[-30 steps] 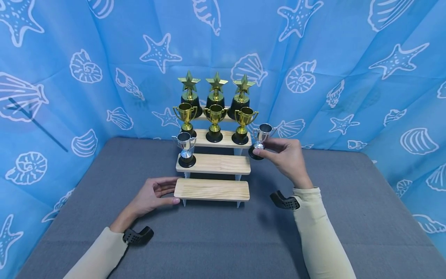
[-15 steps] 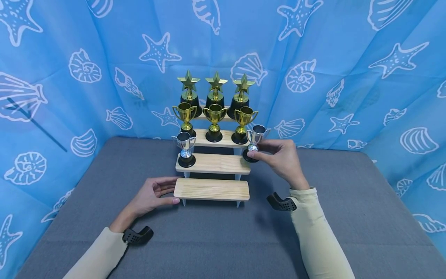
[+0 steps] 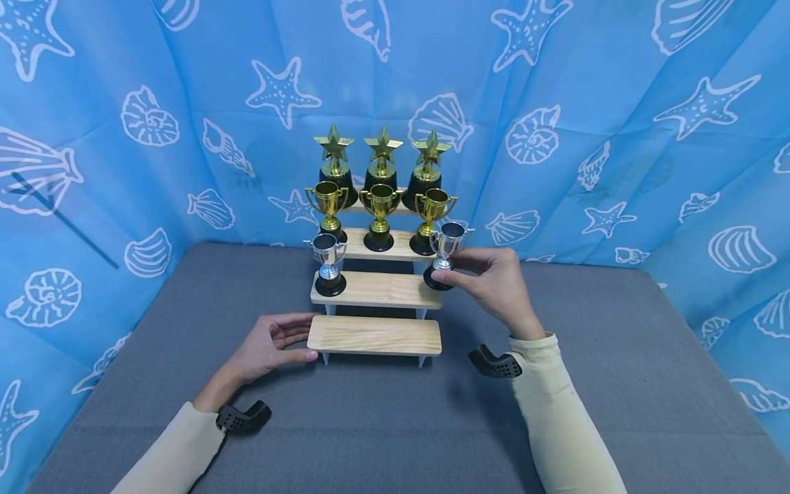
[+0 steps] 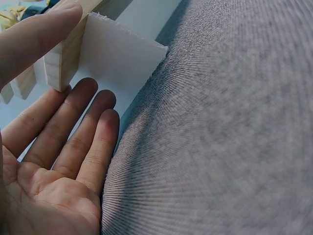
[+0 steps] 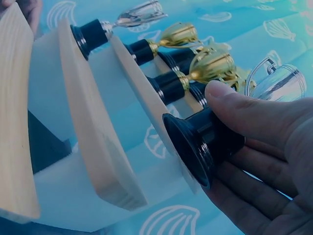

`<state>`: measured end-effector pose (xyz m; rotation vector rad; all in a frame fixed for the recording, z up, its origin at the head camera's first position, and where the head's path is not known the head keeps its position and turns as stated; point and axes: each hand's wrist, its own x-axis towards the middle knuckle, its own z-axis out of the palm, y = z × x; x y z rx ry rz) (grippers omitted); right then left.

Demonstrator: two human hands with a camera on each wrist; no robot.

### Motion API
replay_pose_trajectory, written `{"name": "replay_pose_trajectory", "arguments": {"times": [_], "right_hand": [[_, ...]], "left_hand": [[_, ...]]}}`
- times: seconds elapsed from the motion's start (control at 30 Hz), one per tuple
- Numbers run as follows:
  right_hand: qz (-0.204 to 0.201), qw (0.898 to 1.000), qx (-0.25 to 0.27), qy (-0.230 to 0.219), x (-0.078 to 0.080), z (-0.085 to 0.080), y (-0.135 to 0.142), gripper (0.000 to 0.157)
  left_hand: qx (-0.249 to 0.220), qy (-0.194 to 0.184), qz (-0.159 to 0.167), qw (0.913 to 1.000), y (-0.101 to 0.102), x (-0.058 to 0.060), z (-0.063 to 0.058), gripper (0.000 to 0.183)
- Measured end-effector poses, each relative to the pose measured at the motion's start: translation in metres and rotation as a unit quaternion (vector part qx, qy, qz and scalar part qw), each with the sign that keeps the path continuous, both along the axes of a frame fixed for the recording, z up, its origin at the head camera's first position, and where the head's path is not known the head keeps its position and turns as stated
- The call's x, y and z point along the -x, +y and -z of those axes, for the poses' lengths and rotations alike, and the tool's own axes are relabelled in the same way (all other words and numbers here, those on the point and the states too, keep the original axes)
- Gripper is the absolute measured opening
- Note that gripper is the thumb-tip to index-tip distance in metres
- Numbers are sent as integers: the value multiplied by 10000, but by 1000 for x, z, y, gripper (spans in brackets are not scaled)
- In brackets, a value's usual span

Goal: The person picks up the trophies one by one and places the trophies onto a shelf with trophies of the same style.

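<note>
My right hand (image 3: pixel 494 285) pinches a small silver trophy cup (image 3: pixel 447 245) by its black base. In the head view the cup stands over the right end of the second step (image 3: pixel 389 289) from the front. The right wrist view shows the underside of its black base (image 5: pixel 198 147), tilted and apart from the step. A matching silver trophy (image 3: pixel 327 264) stands at that step's left end. My left hand (image 3: pixel 262 350) holds the left end of the stand's bottom wooden step (image 3: pixel 374 335), thumb at the front corner, index fingertip at the back corner.
Three gold cup trophies (image 3: pixel 379 206) stand in a row on the third step. Behind them, three gold star trophies (image 3: pixel 382 154) fill the top step. Grey cloth (image 3: pixel 382 425) covers the table, and a blue shell-print curtain (image 3: pixel 395 75) hangs behind and beside it.
My right hand has carried the silver trophy cup left and slightly down, from beside the stand to over the second step's right end. The left hand keeps its place.
</note>
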<state>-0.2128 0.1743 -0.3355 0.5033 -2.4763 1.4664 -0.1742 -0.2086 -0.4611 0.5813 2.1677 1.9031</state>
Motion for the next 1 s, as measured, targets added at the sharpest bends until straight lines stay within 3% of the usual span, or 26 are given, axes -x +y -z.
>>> {"name": "replay_pose_trajectory", "arguments": {"times": [0.4,0.67,1.0], "right_hand": [[-234,9997,105,-57,-2,7,-16,38],[-276,9985,455,101,-4,13,-28,35],[-661,9946,772,197,-3,23,-49,32]], "left_hand": [[-24,-11,20,10000,1,-1,-1,65],[5,-35,-31,10000,3,-1,-2,67],[-66,0,-12,10000,2,-1,-2,67]]}}
